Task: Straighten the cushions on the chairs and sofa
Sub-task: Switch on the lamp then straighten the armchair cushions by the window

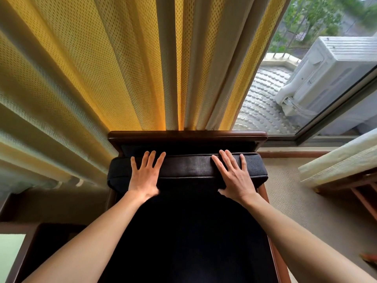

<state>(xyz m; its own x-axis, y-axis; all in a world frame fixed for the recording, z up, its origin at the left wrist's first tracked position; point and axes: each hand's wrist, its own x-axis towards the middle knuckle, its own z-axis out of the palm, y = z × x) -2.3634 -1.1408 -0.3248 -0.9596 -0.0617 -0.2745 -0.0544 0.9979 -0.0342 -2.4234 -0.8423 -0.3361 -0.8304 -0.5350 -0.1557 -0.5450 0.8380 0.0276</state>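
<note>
Both hands flat, fingers spread | atop back cushion | wooden chair

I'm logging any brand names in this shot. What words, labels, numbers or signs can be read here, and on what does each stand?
None can be read.
The air-conditioning unit outside the window shows no legible label; any marking is too small or blurred.
The back cushion under the left hand and right hand, the curtain and the chair frame carry no text.

A dark gap lies open between the back cushion and the wooden chair rail; curtain folds crowd behind.
</note>
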